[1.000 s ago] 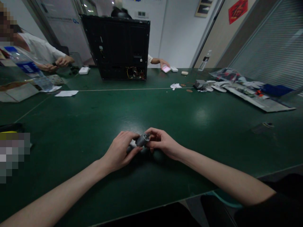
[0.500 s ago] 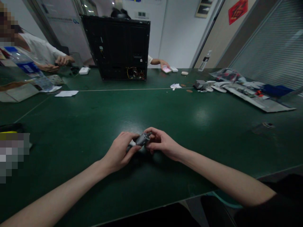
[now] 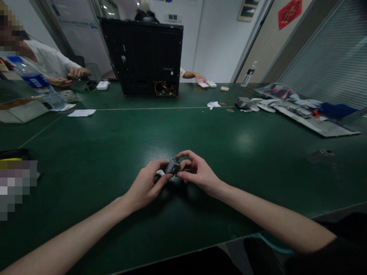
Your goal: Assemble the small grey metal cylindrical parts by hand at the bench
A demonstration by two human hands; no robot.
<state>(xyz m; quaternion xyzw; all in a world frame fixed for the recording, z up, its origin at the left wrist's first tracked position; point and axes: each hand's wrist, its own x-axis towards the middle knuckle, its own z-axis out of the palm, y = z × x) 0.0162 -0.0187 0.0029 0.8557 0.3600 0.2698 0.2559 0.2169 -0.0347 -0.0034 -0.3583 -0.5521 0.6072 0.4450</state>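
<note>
A small grey metal cylinder, probably a miniature DC motor, sits between my two hands just above the green tabletop. My left hand grips its near side with the fingers and thumb. My right hand holds the other end with curled fingertips. A small white piece shows beneath my left fingers, partly hidden. The fingers cover much of the cylinder.
A black upright panel with exposed wiring stands at the table's far side. A co-worker's hand shows beyond it, and another person's hands work at far left. Papers, plastic bags and parts lie at far right.
The cylinder now looks shorter and sits slightly higher, as if turned in my fingers. My right fingers have shifted around it, and the view has moved slightly.
</note>
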